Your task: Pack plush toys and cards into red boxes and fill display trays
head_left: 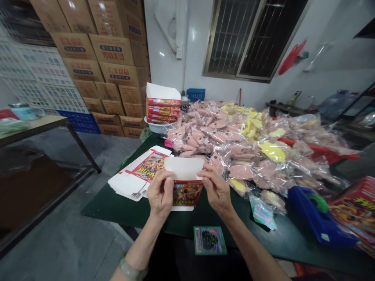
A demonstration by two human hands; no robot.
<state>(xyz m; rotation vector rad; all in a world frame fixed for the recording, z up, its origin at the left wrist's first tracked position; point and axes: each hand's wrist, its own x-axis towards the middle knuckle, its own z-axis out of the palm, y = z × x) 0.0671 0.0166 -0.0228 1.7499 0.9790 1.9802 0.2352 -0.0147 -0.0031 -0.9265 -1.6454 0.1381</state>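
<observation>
Tho flap (pixel 184 168) is wht, box (pixel 187 194) multicol.

**Wearer: Build & Attire**

Bangle (pixel 131 270) (ref. pt.): pale grey-grn., smooth, thick closed band w/ rounded profile, worn on L forearm (pixel 143 246); mat'l not certain. L hand (pixel 160 195), beyond bangle: ungloved, slim fingers. R hand (pixel 219 192), beyond & well to R of bangle: ditto. R forearm (pixel 254 244), also R of bangle: bare along vis. length. Dark clothing (pixel 168 263), just R of bangle: near-blk., details lost in shadow.
</observation>
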